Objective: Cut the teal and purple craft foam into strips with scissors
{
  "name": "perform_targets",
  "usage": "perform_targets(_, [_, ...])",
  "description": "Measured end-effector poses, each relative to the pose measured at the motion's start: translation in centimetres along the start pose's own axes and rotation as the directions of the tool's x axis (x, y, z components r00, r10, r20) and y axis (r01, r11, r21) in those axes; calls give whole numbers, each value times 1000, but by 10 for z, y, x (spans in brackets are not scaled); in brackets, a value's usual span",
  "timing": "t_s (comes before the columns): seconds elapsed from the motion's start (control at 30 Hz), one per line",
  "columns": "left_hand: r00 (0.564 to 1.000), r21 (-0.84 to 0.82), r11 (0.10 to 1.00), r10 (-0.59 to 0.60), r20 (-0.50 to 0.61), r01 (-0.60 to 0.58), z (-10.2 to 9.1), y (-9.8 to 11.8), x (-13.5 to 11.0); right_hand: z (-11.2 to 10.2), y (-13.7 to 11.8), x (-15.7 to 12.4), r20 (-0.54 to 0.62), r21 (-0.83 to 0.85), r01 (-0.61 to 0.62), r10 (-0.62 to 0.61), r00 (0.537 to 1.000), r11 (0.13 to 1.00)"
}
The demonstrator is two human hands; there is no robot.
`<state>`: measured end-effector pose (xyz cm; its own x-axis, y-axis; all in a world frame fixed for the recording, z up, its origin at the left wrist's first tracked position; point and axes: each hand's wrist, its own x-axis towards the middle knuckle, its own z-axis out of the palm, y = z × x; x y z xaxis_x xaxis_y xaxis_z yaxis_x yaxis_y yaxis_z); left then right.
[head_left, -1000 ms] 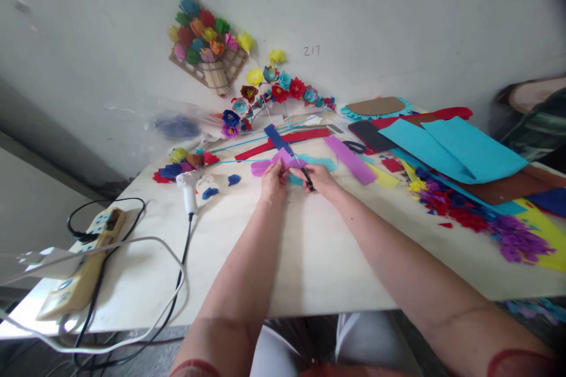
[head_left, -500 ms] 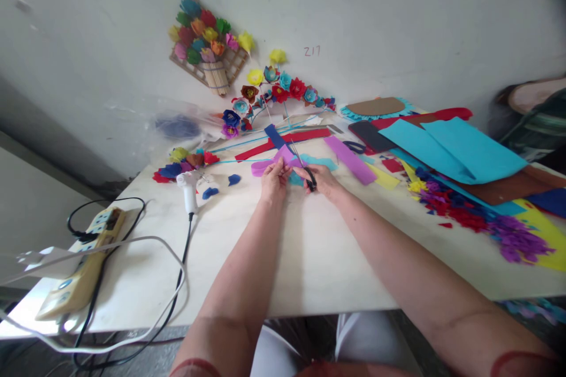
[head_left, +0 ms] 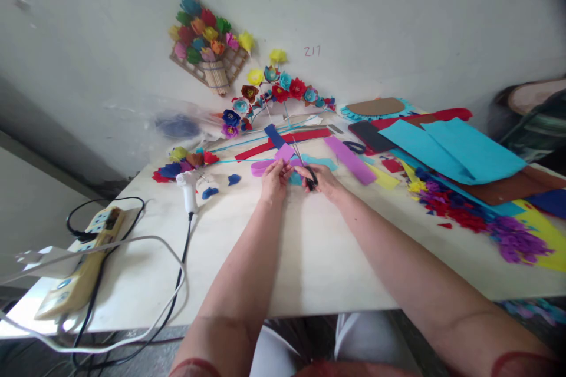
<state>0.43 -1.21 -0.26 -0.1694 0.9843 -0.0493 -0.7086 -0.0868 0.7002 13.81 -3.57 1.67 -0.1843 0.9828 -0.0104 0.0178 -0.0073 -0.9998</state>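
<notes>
Between its fingertips my left hand [head_left: 275,178] pinches a small purple paper piece [head_left: 284,152], which sticks up above the fingers. My right hand [head_left: 322,178] is closed round the black handles of a pair of scissors [head_left: 311,179]. Their thin blades point up and away, just right of the purple piece. Beneath and behind the hands lie a purple strip [head_left: 257,168] and teal paper [head_left: 322,161]. A dark blue strip [head_left: 274,136] crosses a red strip [head_left: 254,152] just beyond.
A glue gun [head_left: 189,193] stands left of my hands, its cord running to a power strip [head_left: 84,265]. Paper flowers [head_left: 283,91] line the wall side. At right are turquoise sheets [head_left: 473,147], a purple strip [head_left: 349,160] and heaped cut petals [head_left: 513,238].
The purple piece in my left hand now stands more upright and apart from the scissor blades. Both hands stay in nearly the same place.
</notes>
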Motion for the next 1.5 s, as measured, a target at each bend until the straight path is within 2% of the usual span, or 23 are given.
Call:
perform_targets(0.3, [999, 55, 998, 25, 40, -27, 3, 5, -4, -8, -8, -3, 110, -95, -72, 82, 991, 993])
perform_targets(0.5, [999, 65, 997, 33, 42, -36, 1, 5, -3, -7, -7, -3, 152, -158, -48, 73, 986, 986])
perform_targets(0.93, [997, 74, 997, 31, 67, -36, -1, 1, -1, -2, -3, -2, 132, -237, 4, 28, 991, 971])
perform_targets(1.27, [994, 84, 995, 47, 98, -55, -7, -2, 5, -2, -1, -1, 141, -223, 23, 9, 990, 974])
perform_targets(1.5, [996, 91, 994, 49, 78, -56, -5, -1, 3, -1, 0, -1, 134, -225, 47, -17, 991, 973])
